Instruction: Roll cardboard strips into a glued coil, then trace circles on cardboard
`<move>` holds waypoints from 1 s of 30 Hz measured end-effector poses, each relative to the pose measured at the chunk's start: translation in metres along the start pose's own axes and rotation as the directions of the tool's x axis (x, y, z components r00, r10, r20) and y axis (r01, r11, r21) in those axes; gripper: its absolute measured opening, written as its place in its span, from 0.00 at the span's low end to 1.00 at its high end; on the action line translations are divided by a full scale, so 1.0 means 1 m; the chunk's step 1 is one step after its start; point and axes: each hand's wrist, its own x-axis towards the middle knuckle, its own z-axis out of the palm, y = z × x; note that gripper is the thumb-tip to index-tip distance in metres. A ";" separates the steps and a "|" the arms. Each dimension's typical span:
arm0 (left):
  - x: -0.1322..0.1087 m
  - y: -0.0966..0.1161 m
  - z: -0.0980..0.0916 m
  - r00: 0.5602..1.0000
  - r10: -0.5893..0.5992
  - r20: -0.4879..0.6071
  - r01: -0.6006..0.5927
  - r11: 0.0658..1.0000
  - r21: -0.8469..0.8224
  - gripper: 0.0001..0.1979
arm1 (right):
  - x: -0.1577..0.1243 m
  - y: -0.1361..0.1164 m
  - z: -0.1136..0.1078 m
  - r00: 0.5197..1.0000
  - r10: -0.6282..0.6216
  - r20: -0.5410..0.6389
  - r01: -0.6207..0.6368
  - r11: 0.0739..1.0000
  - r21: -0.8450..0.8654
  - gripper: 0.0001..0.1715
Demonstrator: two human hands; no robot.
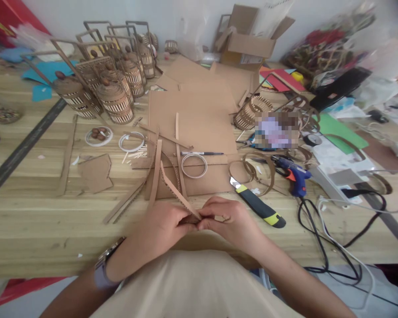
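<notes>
A narrow corrugated cardboard strip (179, 194) slants up and to the left from between my hands, near the table's front edge. Its lower end is pinched by my left hand (166, 225), thumb and fingers closed. My right hand (228, 221) has thumb and fingertips closed on that same end, touching the left fingertips. Beyond my hands, more cardboard strips (156, 172) lie across large cardboard sheets (195, 115). A white ring (194, 166) and a pen (202, 153) rest on the cardboard. To the right of my right hand lies a box cutter (258, 203), blade out.
A blue glue gun (295, 176) with trailing cables (313, 234) and a white power strip (331, 185) lie right. Several lidded cardboard lanterns (116, 99) stand back left. An unlidded lantern (252, 112), cardboard coils (268, 176) and a box (248, 44) occupy the right and back.
</notes>
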 end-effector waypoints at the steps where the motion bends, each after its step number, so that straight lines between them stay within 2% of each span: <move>1: 0.001 0.000 -0.001 1.000 0.009 0.011 -0.009 1.000 -0.002 0.09 | 0.000 -0.001 0.001 1.000 0.000 0.007 0.000 1.000 -0.023 0.06; 3: 0.001 -0.001 -0.004 1.000 -0.017 0.015 0.017 1.000 -0.003 0.08 | 0.001 -0.001 0.003 1.000 0.016 -0.006 -0.016 0.999 -0.044 0.05; 5: 0.000 -0.002 -0.007 0.996 -0.090 -0.015 0.089 0.994 -0.056 0.08 | 0.001 -0.001 0.005 0.997 0.051 -0.052 -0.051 0.999 -0.003 0.04; 7: -0.001 -0.004 -0.009 0.987 -0.152 -0.055 0.136 0.965 -0.224 0.12 | 0.002 0.002 0.007 0.988 0.105 -0.112 -0.092 0.989 0.112 0.06; 10: -0.001 -0.007 -0.009 0.985 -0.161 -0.068 0.114 0.885 -0.451 0.17 | 0.002 0.006 0.009 0.963 0.212 -0.168 -0.151 0.936 0.318 0.14; 15: -0.003 -0.009 -0.004 0.985 -0.157 -0.070 0.116 0.907 -0.405 0.18 | 0.001 0.007 0.010 0.940 0.292 -0.175 -0.191 0.879 0.437 0.22; 22: -0.004 -0.009 -0.005 0.989 -0.132 -0.069 0.104 0.943 -0.316 0.16 | 0.002 0.004 0.006 0.956 0.285 -0.074 -0.234 0.888 0.395 0.18; 26: -0.002 -0.011 -0.001 0.982 -0.157 -0.105 0.095 0.890 -0.445 0.15 | 0.003 0.004 0.008 0.949 0.293 -0.115 -0.224 0.886 0.406 0.20; 30: -0.001 -0.011 0.009 0.943 -0.235 -0.236 0.040 0.783 -0.621 0.23 | 0.003 0.008 0.014 0.934 0.297 -0.200 -0.183 0.877 0.444 0.22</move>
